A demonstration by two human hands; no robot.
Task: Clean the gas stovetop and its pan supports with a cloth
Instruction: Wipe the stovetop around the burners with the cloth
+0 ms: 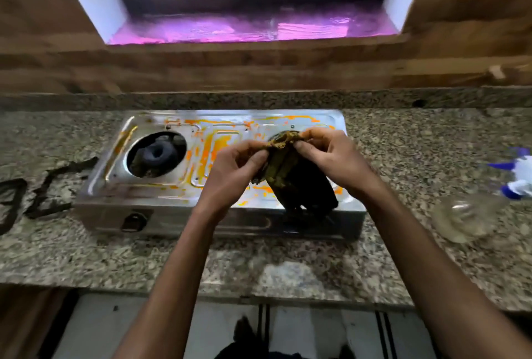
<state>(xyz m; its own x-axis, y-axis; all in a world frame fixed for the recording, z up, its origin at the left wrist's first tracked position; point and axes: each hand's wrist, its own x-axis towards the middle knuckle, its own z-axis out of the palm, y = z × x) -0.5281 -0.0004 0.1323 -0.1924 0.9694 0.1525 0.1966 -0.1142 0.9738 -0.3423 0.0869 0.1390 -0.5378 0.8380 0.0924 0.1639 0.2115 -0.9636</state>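
In the head view, a dark cloth (299,177), stained yellow along its top edge, is held up over the right half of the gas stovetop (161,186), in front of the right burner, which is mostly hidden. The upper edge of the cloth is pinched by both hands: the left hand (241,163) grips it from nine o'clock and the right hand (328,154) from three o'clock, fingers curled onto the fabric on each side. From that pinched edge the cloth hangs with its long axis running toward five o'clock, its lower end at or close to the stove's front edge; contact cannot be told. The orange residue still to be wiped lies mainly at ten and nine o'clock of the grip, across the middle panel and round the left burner (157,154), so the left hand is judged the nearer one. The pan supports (43,191) are seen lying off the stove on the granite counter (259,260), well apart at nine o'clock
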